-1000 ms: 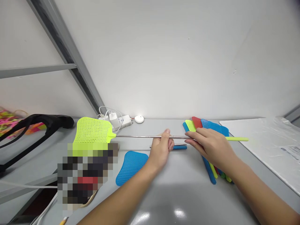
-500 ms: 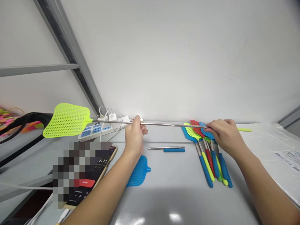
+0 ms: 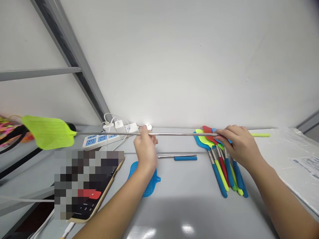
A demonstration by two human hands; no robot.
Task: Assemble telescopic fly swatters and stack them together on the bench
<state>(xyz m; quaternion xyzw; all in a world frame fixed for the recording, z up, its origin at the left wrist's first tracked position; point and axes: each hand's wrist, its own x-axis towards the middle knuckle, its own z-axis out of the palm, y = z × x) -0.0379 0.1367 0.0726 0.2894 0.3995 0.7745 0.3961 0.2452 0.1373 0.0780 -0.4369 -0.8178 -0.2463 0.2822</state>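
Note:
A yellow-green fly swatter (image 3: 51, 132) is stretched out level across the view, its perforated head at the left and its thin metal rod drawn long. My left hand (image 3: 147, 147) pinches the rod near its middle. Farther right, my right hand (image 3: 235, 142) is closed round the handle end, and the yellow-green grip sticks out beyond it. Under my left forearm lies a loose blue swatter head (image 3: 151, 187), partly covered. A bare metal rod (image 3: 171, 156) and a blue handle (image 3: 185, 158) rest side by side on the grey table. Below my right hand sits a pile of collapsed swatters (image 3: 224, 169).
A phone (image 3: 107, 189) in a tan case stands at the left, its screen partly pixelated. Behind it are a power strip (image 3: 96, 141) with white plugs and cables, and a metal frame (image 3: 82, 66). White plastic wrapping (image 3: 294, 152) covers the right side.
The swatter's head has moved farther left and turned about the rod, so it now looks narrower. More rod shows left of my left hand. My hands have barely shifted.

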